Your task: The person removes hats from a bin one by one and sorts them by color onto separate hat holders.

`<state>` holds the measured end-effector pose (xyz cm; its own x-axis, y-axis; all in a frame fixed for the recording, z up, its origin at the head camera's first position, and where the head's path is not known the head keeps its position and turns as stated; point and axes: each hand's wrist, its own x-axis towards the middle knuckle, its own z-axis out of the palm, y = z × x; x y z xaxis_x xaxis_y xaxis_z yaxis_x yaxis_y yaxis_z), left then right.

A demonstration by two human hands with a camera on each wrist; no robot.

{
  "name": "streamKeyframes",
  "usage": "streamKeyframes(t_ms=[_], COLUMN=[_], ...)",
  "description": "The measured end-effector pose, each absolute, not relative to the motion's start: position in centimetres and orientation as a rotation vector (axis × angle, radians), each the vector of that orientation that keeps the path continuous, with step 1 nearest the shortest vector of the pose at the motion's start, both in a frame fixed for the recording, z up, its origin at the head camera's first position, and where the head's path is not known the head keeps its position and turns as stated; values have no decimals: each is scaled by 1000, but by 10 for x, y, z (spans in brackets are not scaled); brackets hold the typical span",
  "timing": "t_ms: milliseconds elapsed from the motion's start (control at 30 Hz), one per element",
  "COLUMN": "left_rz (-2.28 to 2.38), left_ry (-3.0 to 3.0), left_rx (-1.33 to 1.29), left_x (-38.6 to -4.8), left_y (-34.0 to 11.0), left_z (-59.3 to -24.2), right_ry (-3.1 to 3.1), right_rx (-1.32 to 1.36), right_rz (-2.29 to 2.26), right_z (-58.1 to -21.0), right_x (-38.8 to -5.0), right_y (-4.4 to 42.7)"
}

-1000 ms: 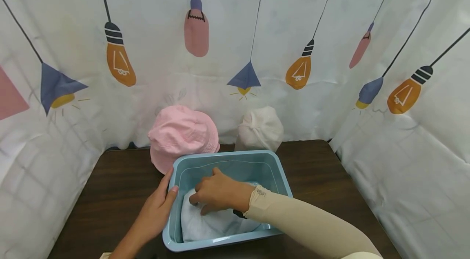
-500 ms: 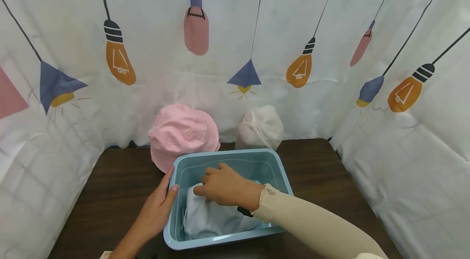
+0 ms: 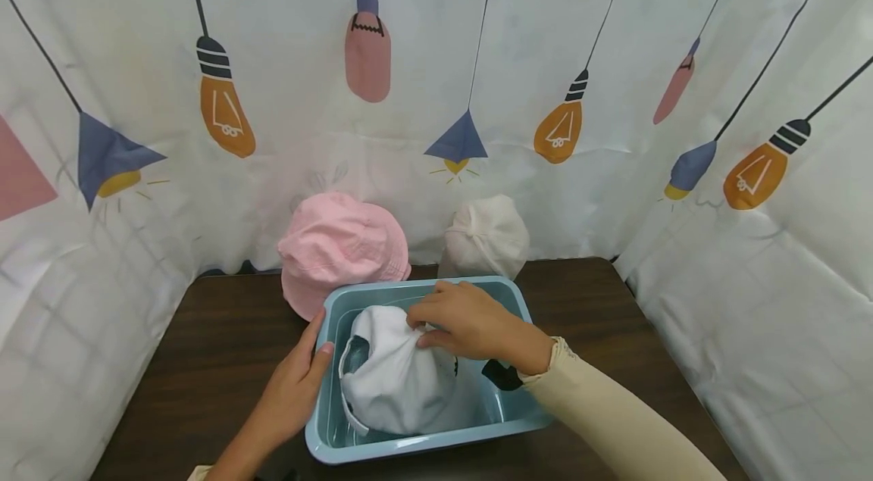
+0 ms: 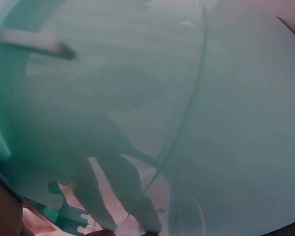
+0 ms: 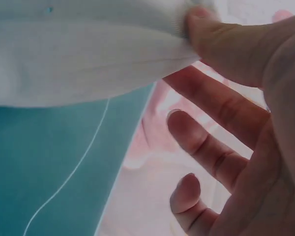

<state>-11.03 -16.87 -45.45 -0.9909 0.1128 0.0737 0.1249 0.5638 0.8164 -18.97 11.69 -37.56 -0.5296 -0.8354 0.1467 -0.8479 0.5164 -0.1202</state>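
A light blue basin (image 3: pixel 409 446) stands on the dark table, and a white cap (image 3: pixel 402 386) is partly raised inside it, its back opening and strap towards the left. My right hand (image 3: pixel 470 322) pinches the cap's fabric between thumb and index finger; in the right wrist view the other fingers of that hand (image 5: pixel 231 128) are bent free of the white cloth (image 5: pixel 78 59). With thumb and fingers, my left hand (image 3: pixel 289 390) grips the basin's left rim. The left wrist view is filled mostly by the basin wall (image 4: pixel 236 123), with fingertips at the bottom edge.
Behind the basin, a pink hat (image 3: pixel 341 246) stands at the left and an off-white cap (image 3: pixel 487 238) at the right, both close to its back rim. A printed white curtain (image 3: pixel 307 148) surrounds the back and sides of the dark table (image 3: pixel 586 314).
My right hand has moved right and towards the back rim, drawing the white cap up from a flat heap so that its opening shows. The left hand has stayed at the rim.
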Motion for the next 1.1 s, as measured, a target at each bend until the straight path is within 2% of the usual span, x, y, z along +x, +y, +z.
streamKeyframes(t_ms=[267, 533, 867, 1100], left_rz=[-1447, -1425, -1471, -1467], left_ry=[-2786, -2754, -2774, -2775], left_rx=[-195, -219, -197, -210], left_x=[-110, -109, -110, -111], left_y=[-170, -169, -169, -170], left_z=[-455, -456, -455, -455], right_ry=[-2602, -2450, -2264, -2358], right_rx=[1371, 1208, 1020, 854], right_rz=[588, 721, 768, 756], right_z=[-369, -347, -288, -238], right_x=[-186, -181, -191, -210], right_y=[142, 164, 202, 226])
